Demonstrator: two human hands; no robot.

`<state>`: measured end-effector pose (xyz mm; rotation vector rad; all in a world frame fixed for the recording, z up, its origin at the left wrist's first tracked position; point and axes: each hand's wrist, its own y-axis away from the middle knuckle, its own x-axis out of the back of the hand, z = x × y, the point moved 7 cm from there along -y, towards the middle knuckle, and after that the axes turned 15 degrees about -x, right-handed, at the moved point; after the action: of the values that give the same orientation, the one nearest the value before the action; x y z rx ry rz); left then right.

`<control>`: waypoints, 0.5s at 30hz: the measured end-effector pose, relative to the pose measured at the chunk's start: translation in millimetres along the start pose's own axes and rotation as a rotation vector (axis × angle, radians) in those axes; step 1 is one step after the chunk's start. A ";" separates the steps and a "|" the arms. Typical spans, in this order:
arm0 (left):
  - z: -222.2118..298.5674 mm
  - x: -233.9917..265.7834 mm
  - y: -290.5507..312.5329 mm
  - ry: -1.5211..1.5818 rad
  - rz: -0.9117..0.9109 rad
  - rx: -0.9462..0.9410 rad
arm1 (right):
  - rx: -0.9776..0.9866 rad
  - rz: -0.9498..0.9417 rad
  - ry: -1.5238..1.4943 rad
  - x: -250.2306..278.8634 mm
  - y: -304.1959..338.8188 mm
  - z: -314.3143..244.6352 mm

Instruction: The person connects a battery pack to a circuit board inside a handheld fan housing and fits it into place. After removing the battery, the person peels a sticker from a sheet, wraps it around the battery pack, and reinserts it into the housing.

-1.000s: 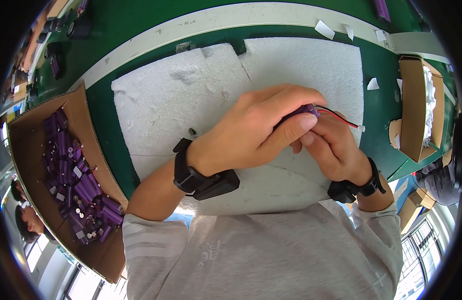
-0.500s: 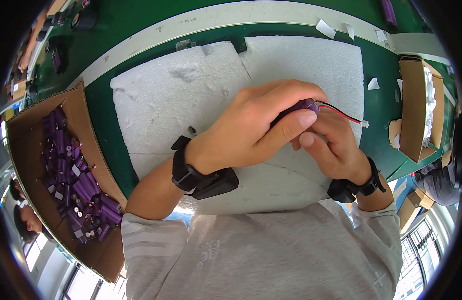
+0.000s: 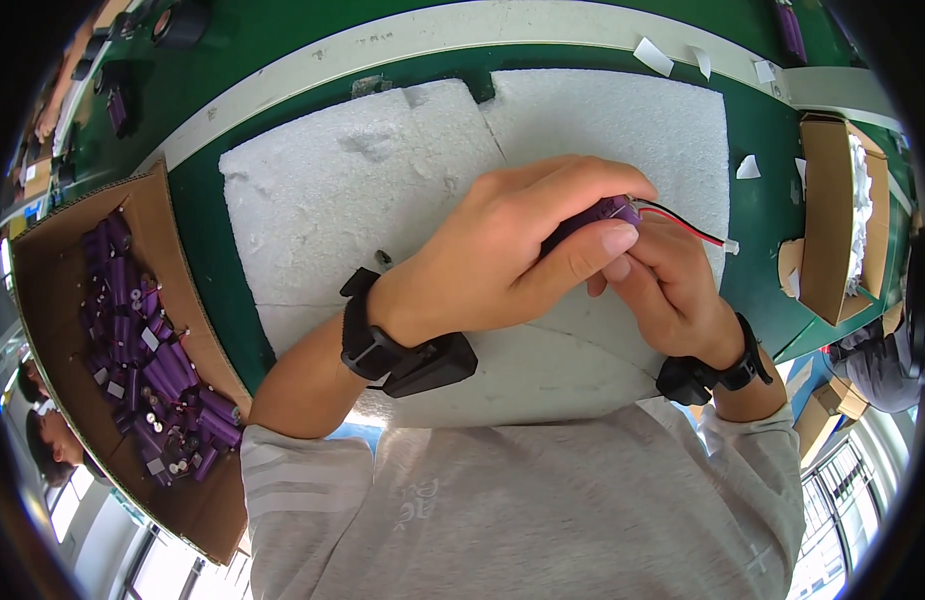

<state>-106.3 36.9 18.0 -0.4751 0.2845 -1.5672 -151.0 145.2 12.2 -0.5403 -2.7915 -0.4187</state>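
My left hand (image 3: 513, 245) is wrapped round a purple battery pack (image 3: 611, 210), fingers over the top and thumb along the near side. Most of the pack is hidden inside that hand; its right end shows. From this end a red and a black wire (image 3: 678, 218) run right to a small white connector plug (image 3: 731, 246). My right hand (image 3: 668, 290) is closed just below and right of the pack, its thumb tip close under my left thumb. What its fingers pinch, if anything, is hidden. Both hands are above a white foam sheet (image 3: 323, 200).
On the left stands an open cardboard box (image 3: 198, 330) with many purple battery packs (image 3: 163, 375). A narrower cardboard box (image 3: 825, 220) with white contents is at the right. Paper scraps (image 3: 653, 57) lie along the far white rail (image 3: 403, 45) and on the green table (image 3: 758, 215).
My right thumb has moved up and in, nearer to my left thumb and against its own fingers. My left hand still holds the battery pack in nearly the same place.
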 end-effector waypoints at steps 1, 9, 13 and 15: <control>0.6 0.3 -0.2 -0.010 0.002 -0.016 | 0.010 0.004 0.000 0.2 -0.3 -0.6; 0.9 1.2 -0.8 -0.020 0.000 -0.023 | 0.014 0.004 -0.001 0.2 0.1 -0.2; 0.9 1.0 -0.8 -0.014 -0.003 0.000 | 0.017 0.007 -0.003 0.1 0.6 0.2; 1.0 1.2 -0.9 -0.014 -0.002 0.001 | 0.020 0.011 -0.002 0.2 0.7 0.0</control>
<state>-106.7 35.8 19.4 -0.4857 0.2721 -1.5657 -150.9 145.8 12.4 -0.5513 -2.7905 -0.3873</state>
